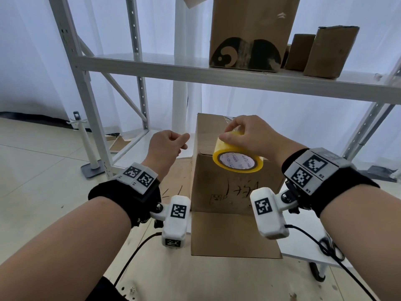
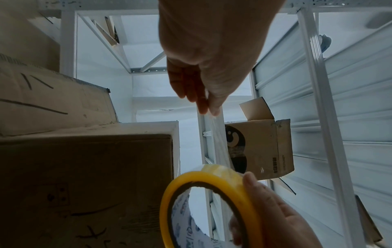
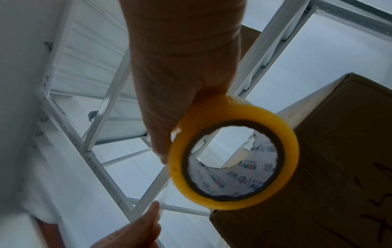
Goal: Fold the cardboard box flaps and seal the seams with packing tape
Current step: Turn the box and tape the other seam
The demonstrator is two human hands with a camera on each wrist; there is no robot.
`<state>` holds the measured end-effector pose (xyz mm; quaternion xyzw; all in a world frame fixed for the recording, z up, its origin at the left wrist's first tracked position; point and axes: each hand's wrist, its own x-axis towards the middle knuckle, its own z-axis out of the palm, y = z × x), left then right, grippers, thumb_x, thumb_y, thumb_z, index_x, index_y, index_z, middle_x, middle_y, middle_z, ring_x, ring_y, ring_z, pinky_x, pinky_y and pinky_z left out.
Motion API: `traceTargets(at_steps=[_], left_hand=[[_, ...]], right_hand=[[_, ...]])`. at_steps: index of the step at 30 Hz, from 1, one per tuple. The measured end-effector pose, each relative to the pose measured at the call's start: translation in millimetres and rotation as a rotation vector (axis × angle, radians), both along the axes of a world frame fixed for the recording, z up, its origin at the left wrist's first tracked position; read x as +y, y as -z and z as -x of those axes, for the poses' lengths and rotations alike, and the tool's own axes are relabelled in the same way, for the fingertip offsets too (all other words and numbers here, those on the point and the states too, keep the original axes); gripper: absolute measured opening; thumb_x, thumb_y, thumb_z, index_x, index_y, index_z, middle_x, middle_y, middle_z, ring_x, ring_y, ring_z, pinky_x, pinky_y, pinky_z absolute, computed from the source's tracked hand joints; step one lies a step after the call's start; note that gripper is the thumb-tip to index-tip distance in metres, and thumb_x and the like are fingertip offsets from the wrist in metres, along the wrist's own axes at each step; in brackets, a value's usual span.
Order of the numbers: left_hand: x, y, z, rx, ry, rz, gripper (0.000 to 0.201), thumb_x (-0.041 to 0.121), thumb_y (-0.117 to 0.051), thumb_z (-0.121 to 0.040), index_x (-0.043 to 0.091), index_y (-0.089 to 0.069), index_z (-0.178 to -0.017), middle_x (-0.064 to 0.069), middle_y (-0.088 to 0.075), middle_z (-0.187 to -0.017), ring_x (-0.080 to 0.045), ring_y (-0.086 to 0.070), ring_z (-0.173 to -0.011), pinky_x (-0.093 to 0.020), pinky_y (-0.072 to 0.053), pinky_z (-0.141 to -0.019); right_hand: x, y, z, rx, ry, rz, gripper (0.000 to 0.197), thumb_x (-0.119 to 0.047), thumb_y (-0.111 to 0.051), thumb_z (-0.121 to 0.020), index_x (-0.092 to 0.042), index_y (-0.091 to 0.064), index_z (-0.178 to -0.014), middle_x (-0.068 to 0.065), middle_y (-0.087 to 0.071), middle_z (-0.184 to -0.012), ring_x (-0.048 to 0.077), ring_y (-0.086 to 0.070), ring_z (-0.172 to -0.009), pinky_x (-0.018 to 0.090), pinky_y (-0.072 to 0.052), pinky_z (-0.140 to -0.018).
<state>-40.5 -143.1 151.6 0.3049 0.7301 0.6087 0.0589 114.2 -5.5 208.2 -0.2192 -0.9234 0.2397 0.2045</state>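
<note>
Above the near top edge of the cardboard box (image 1: 234, 177), the right hand (image 1: 249, 135) grips the tape roll (image 1: 237, 158) with thumb and curled fingers clamped round its yellow rim, the roll tilted so its printed core faces the wearer. Left of the box's top, the left hand (image 1: 168, 146) has its thumb and fingertips pressed together; the left wrist view shows them pinching the end of a clear tape strip (image 2: 218, 139) that runs from the fingers (image 2: 203, 100) to the roll (image 2: 212, 201). The strip is barely visible in the head view.

The box stands upright on the wooden worktop (image 1: 195, 279), near its middle, with one bottom flap (image 1: 234, 233) lying flat toward the worktop's near edge and black handwriting on the near face. Its top looks closed, with some clear tape at the far edge.

Behind stands a white metal rack (image 1: 195, 70); on its shelf, toward the right end, rest a tall printed carton (image 1: 249, 33) and two smaller brown boxes (image 1: 329, 53). Both wrists wear black bands with marker blocks.
</note>
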Motion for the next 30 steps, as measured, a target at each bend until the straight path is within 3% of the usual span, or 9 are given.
traceTargets(at_steps=[7,10,13,16,19,22,24,27,30], left_hand=[[11.4,-7.1,-3.3,0.07,-0.033,-0.028,0.022,0.031,-0.06,-0.091,0.018,-0.06,-0.073,0.005,-0.067,-0.071,-0.009,-0.058,-0.066,-0.032,-0.052,-0.079],[17.0,-10.0,-0.9,0.069,-0.073,-0.022,0.023,0.031,-0.059,-0.092,0.017,-0.06,-0.074,0.007,-0.066,-0.07,-0.006,-0.056,-0.066,-0.028,-0.047,-0.079],[18.9,-12.1,5.3,0.042,-0.1,-0.025,0.023,0.03,-0.059,-0.092,0.016,-0.059,-0.075,0.007,-0.064,-0.07,-0.005,-0.053,-0.064,-0.023,-0.045,-0.07],[19.7,-12.7,12.8,0.024,-0.075,0.034,0.022,0.029,-0.059,-0.092,0.012,-0.062,-0.08,0.006,-0.065,-0.071,-0.005,-0.053,-0.066,-0.02,-0.041,-0.063],[19.8,-9.9,19.8,0.0,-0.05,0.106,0.022,0.028,-0.06,-0.092,0.01,-0.063,-0.08,0.005,-0.065,-0.072,-0.006,-0.054,-0.067,-0.026,-0.043,-0.072],[18.7,-5.5,24.1,-0.062,-0.049,0.158,0.023,0.029,-0.061,-0.091,0.009,-0.063,-0.079,0.002,-0.066,-0.075,-0.009,-0.053,-0.067,-0.026,-0.044,-0.066],[17.9,-5.3,24.4,-0.09,-0.062,0.179,0.024,0.029,-0.061,-0.091,0.012,-0.062,-0.074,0.003,-0.066,-0.074,-0.01,-0.051,-0.064,-0.023,-0.042,-0.059],[20.7,-12.1,20.7,-0.111,-0.064,0.161,0.023,0.029,-0.06,-0.091,0.011,-0.062,-0.076,0.006,-0.065,-0.073,-0.007,-0.05,-0.062,-0.021,-0.042,-0.056],[24.6,-21.4,14.4,-0.094,-0.042,0.109,0.022,0.028,-0.061,-0.091,0.01,-0.062,-0.079,0.007,-0.066,-0.072,-0.006,-0.049,-0.061,-0.02,-0.041,-0.055]], right_hand=[[-2.9,-7.0,15.1,-0.224,0.129,-0.378,0.031,-0.046,-0.056,-0.092,-0.019,-0.052,-0.107,0.001,-0.058,-0.098,0.02,-0.052,-0.087,0.032,-0.041,-0.074],[-0.2,-11.9,22.1,-0.323,0.167,-0.403,0.035,-0.05,-0.052,-0.092,-0.019,-0.048,-0.107,0.002,-0.058,-0.098,0.022,-0.055,-0.089,0.039,-0.046,-0.082],[6.9,-14.1,23.0,-0.367,0.208,-0.41,0.044,-0.059,-0.054,-0.087,-0.017,-0.048,-0.1,0.0,-0.057,-0.094,0.022,-0.055,-0.089,0.036,-0.044,-0.077],[17.4,-6.9,19.8,-0.247,0.179,-0.301,0.051,-0.068,-0.054,-0.08,-0.018,-0.05,-0.09,-0.003,-0.06,-0.087,0.016,-0.055,-0.08,0.035,-0.044,-0.072],[14.9,-2.6,13.9,-0.075,0.099,-0.07,0.062,-0.082,-0.052,-0.065,-0.025,-0.053,-0.087,-0.006,-0.059,-0.085,0.011,-0.055,-0.08,0.035,-0.047,-0.074],[6.6,-2.5,7.6,-0.105,-0.002,0.046,0.05,-0.06,-0.071,-0.07,-0.024,-0.054,-0.1,-0.008,-0.057,-0.093,0.008,-0.054,-0.083,0.026,-0.042,-0.066],[5.8,-3.9,5.3,-0.161,-0.025,-0.039,0.046,-0.051,-0.073,-0.074,-0.026,-0.053,-0.107,-0.006,-0.057,-0.102,0.012,-0.054,-0.087,0.026,-0.044,-0.07],[8.3,-8.4,7.2,-0.284,0.078,-0.346,0.047,-0.054,-0.065,-0.081,-0.026,-0.055,-0.118,-0.002,-0.057,-0.118,0.021,-0.053,-0.107,0.037,-0.044,-0.088],[10.3,-16.4,12.7,-0.398,0.165,-0.59,0.048,-0.051,-0.058,-0.088,-0.019,-0.058,-0.124,0.004,-0.059,-0.124,0.027,-0.053,-0.114,0.04,-0.038,-0.091]])
